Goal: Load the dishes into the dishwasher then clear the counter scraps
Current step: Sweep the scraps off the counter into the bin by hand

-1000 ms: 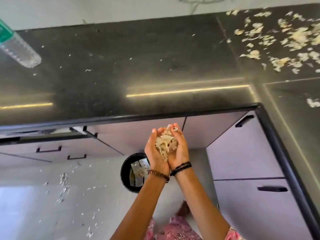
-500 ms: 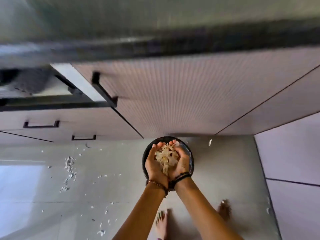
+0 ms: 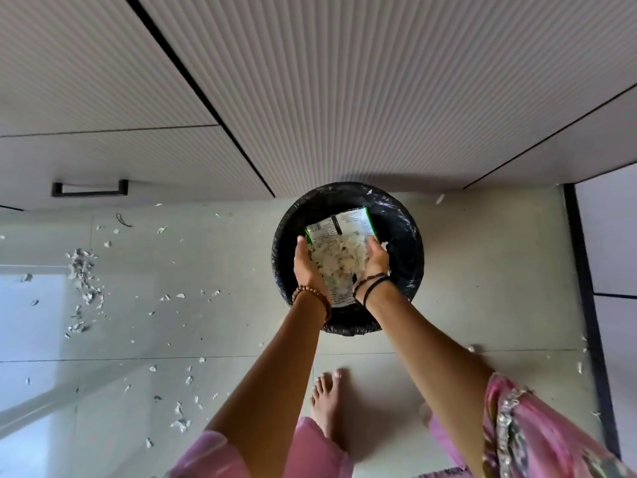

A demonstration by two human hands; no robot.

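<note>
A loose heap of pale, off-white flaky scraps (image 3: 339,258) sits at the centre of the frame, thin, curled and irregular like peelings, lying inside a round bin lined with a crinkled glossy black plastic bag (image 3: 401,232). The heap rests on one flat silver wrapper with green edges and small printed text (image 3: 348,222), which lies in the same bin. Two hands reach down over the bin's mouth: the left hand (image 3: 308,267) and the right hand (image 3: 374,262) are parted with the palms turned towards each other and the fingers nearly straight, and they flank the heap; neither curls round anything, and I cannot tell whether they touch it. The left wrist bears one string of brown wooden beads (image 3: 315,294); the right wrist bears thin black cords (image 3: 370,284). More white flakes (image 3: 84,284) are strewn over the smooth pale tiled floor (image 3: 206,257), thickest at the left of the frame, too many to count. The upper half shows finely ribbed pale cabinet fronts (image 3: 344,98), with one black bar handle (image 3: 89,188) at the left. One bare foot (image 3: 327,405) stands at lower centre, between pink patterned fabric (image 3: 537,439).
</note>
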